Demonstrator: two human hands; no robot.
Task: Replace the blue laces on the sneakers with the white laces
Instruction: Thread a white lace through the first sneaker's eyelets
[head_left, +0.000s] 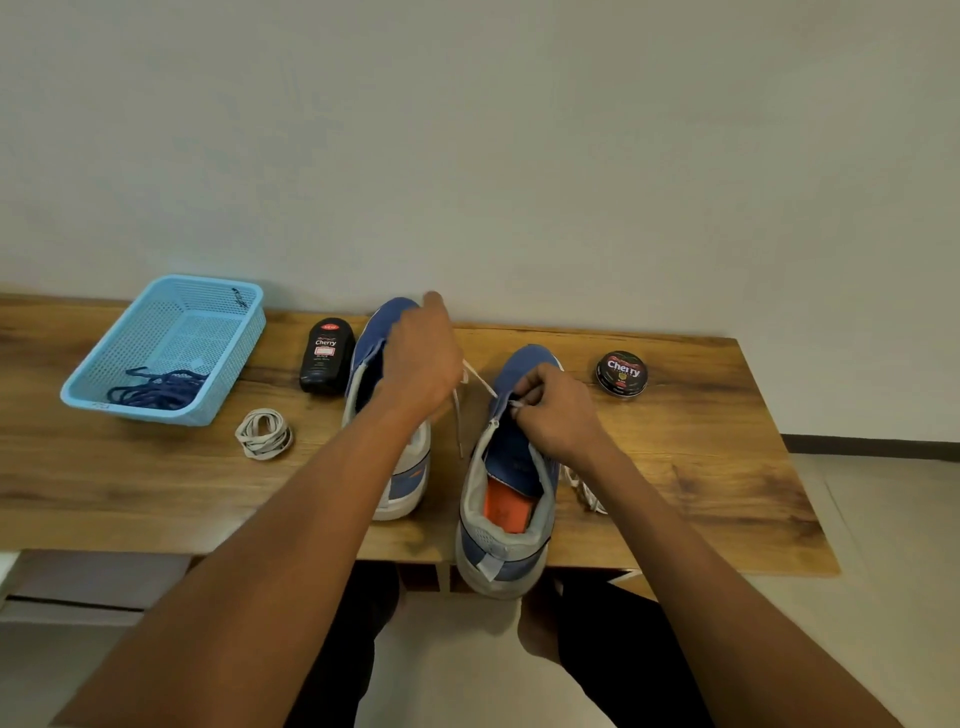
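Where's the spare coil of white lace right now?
In the head view the coiled white lace lies on the wooden table, left of the left sneaker, just in front of the blue basket holding the blue laces.

Grainy wood tabletop (675, 441), matt finish. Blue perforated plastic basket (171, 343). Sneakers (511, 499) in blue cloth, matt. Glossy black polish tin (622, 375), and a shiny plastic polish bottle (326, 356).

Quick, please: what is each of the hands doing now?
Left hand: pinches the white lace.
Right hand: pinches the same lace at the right sneaker.
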